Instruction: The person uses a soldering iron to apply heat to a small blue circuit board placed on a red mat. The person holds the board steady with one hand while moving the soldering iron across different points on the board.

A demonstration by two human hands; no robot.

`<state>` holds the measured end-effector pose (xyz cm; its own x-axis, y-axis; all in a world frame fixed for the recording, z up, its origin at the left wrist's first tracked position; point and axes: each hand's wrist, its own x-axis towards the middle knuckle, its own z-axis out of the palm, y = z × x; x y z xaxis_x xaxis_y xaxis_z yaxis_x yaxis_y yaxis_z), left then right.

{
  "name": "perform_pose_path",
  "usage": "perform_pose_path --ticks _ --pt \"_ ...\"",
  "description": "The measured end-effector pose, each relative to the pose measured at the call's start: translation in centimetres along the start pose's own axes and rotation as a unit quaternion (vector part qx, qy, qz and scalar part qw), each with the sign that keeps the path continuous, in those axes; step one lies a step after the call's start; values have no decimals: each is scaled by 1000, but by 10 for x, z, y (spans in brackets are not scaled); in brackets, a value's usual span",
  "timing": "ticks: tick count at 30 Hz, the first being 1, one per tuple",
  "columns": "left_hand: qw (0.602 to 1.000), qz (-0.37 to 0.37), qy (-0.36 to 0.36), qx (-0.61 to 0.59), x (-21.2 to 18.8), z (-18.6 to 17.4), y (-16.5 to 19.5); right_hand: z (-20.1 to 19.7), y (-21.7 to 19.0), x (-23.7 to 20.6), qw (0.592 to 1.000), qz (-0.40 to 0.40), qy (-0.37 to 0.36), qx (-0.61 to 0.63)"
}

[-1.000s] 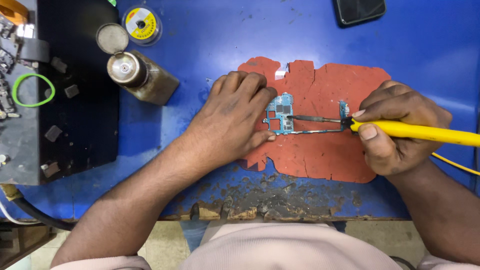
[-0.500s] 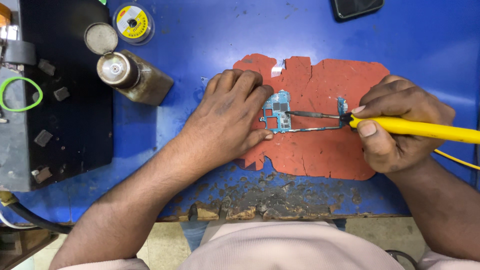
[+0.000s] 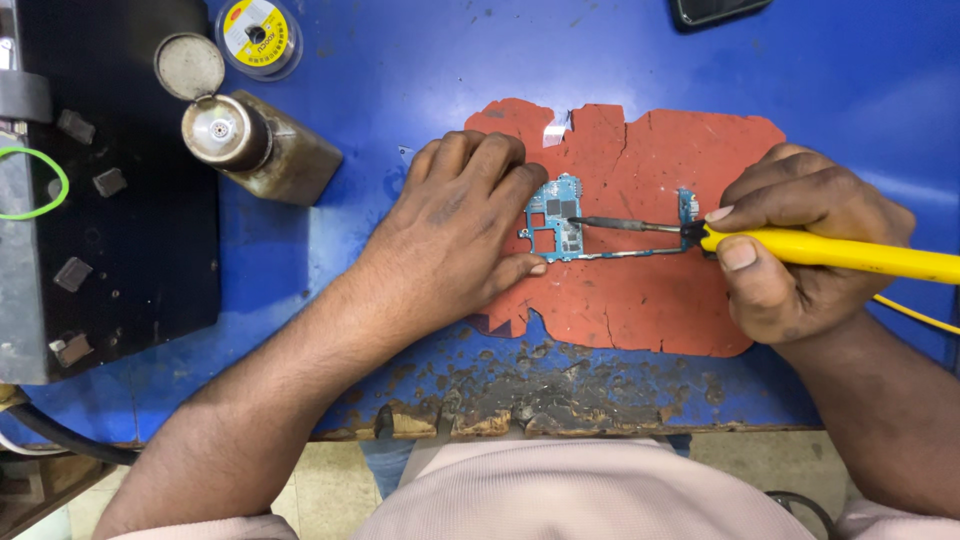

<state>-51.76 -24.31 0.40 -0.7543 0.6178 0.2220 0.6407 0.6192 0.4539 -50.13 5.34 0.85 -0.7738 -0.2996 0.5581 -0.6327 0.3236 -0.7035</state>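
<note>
A small blue circuit board [image 3: 557, 222] lies on a worn red mat [image 3: 640, 290] on the blue table. My left hand [image 3: 455, 235] rests flat on the mat, with fingertips and thumb pinning the board's left edge. My right hand [image 3: 790, 255] grips a yellow-handled soldering iron [image 3: 840, 252] like a pen. Its dark metal tip [image 3: 600, 222] reaches left and touches the board near the centre. A thin strip of the board runs right towards the iron's collar.
A brass-coloured bottle [image 3: 262, 145] with its round lid [image 3: 189, 66] flipped open stands at the upper left. A solder wick spool [image 3: 256, 32] sits above it. A black box [image 3: 110, 190] fills the left side. A dark phone [image 3: 715, 10] lies at the top edge. The table's front edge [image 3: 500, 400] is chipped and burnt.
The hands, iron and board keep their pose. The whole scene has slid slightly down and right in view as my head shifted.
</note>
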Motion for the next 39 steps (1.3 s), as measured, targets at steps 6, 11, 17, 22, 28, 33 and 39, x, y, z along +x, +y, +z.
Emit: perform_pose_path --ticks 6,11,17,22,28,33,39 --pt "1000 3 2 -1 0 -2 1 0 0 -1 1000 3 -4 -2" --pt "1000 5 8 -1 0 -2 1 1 -4 0 1000 14 -6 2" --pt "999 -9 27 -43 0 -2 -1 -7 -11 -2 1000 14 -9 -6" --pt "986 -73 139 -58 23 -2 25 -33 -37 -9 1000 6 -7 -11" --pt "988 -52 148 -5 37 -6 83 -57 -92 -17 1000 11 0 -7" --pt "981 -79 174 -21 43 -30 115 -79 -116 -18 1000 9 -11 -4" --pt "979 -172 107 -32 24 -68 118 -106 -111 -15 999 5 -18 -31"
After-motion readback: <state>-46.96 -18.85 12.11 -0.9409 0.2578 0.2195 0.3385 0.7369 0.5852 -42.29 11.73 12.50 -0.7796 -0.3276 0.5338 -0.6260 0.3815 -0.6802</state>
